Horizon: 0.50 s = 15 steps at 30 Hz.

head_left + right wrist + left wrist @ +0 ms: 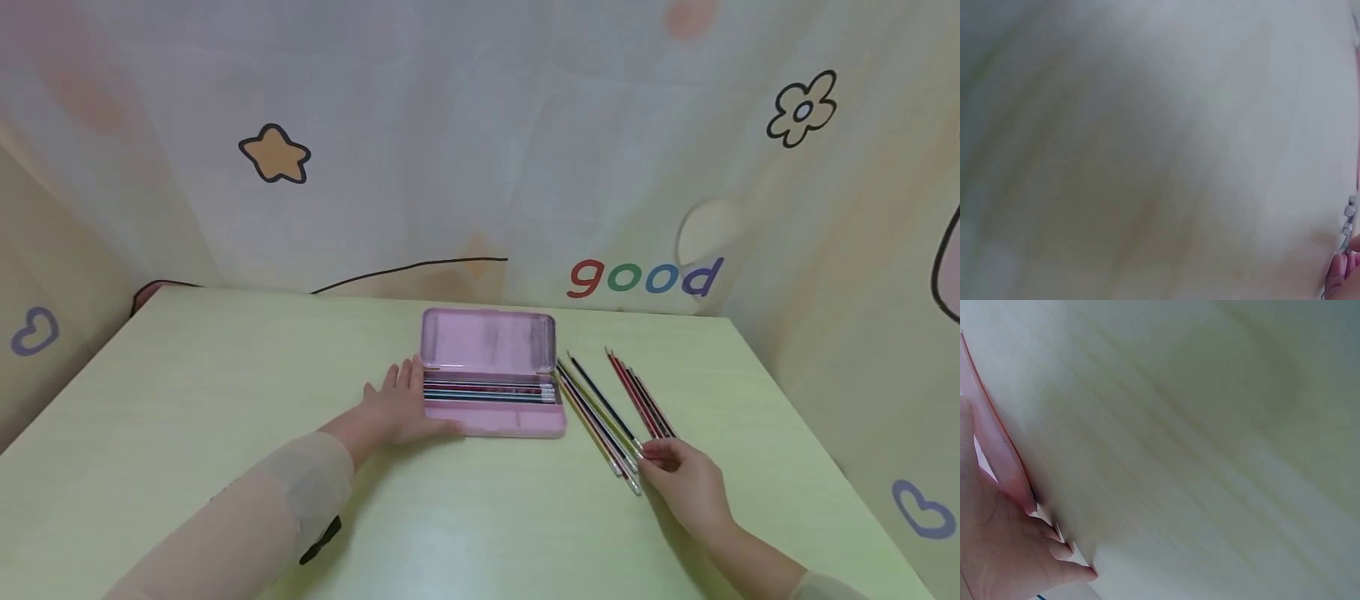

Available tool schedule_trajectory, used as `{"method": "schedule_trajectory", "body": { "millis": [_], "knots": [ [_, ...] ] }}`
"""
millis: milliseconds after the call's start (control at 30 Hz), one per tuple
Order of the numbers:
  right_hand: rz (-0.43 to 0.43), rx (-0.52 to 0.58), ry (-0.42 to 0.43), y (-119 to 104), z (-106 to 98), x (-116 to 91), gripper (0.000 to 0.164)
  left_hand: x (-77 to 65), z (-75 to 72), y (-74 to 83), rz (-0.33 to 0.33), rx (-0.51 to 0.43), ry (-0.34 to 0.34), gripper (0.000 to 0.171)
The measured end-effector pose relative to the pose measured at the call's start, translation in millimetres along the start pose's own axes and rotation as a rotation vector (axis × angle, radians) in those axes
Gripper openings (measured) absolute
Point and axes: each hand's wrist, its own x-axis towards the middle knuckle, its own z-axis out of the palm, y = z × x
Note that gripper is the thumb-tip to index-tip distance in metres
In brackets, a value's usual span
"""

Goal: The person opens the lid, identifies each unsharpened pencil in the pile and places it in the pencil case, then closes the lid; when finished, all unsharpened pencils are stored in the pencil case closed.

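A pink pencil case (480, 422) lies with its lid raised at the back, several pencils (487, 392) lying lengthwise inside. My left hand (401, 410) rests against its left side, fingers extended and thumb along the front edge; the left wrist view shows the palm beside the pink case wall (999, 447). Right of the case, several loose pencils (600, 425) lie slantwise in a group. My right hand (688, 483) pinches the near end of a dark pencil (604, 402) in that group. In the right wrist view, only fingertips (1337, 269) and some pencil ends (1349, 211) show.
Farther right, a group of red and dark pencils (637, 392) lies on the pale yellow-green table (247, 375), its near ends partly behind my right hand. A printed curtain (420, 167) hangs behind the table and along both sides.
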Motion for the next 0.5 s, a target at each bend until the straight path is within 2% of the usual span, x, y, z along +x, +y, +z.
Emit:
{"method": "schedule_trajectory", "body": {
  "millis": [100, 200, 400, 500],
  "knots": [
    [0.098, 0.086, -0.008, 0.9, -6.1, 1.6, 0.025, 0.1, 1.7, -0.1, 0.0, -0.001, -0.003, 0.124],
    [0.162, 0.166, 0.025, 2.0, -14.1, 5.4, 0.029, 1.6, 3.1, -0.6, 0.006, -0.005, 0.006, 0.125],
    [0.173, 0.229, 0.139, -0.2, -31.6, 13.4, 0.035, 3.2, 3.9, -2.2, 0.002, -0.007, 0.009, 0.126],
    [0.17, 0.35, 0.175, -0.5, -40.9, 15.8, 0.03, 3.9, 3.1, -2.1, -0.002, -0.004, 0.011, 0.127]
  ]
}}
